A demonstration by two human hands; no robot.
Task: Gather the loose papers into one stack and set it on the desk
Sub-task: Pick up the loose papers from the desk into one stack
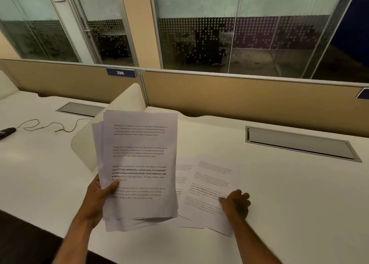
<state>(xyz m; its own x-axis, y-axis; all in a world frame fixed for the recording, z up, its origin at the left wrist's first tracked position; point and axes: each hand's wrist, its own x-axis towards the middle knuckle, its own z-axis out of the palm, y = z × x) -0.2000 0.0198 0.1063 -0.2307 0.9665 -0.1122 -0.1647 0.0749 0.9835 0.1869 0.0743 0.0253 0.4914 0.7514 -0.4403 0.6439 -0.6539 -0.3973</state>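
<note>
White "Village life" stack (137, 163) pinched in left grip (99, 195); right grip (236, 203) spread; tag (120, 72) reads 386.

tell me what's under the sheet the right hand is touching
Under the sheet that the right hand touches lies another printed sheet, its left part showing. Most of it is covered. Below both is the desk.

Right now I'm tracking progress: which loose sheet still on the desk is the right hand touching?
The right hand touches the rightmost sheet, lying on top; the other sheet lies partly beneath it.
</note>
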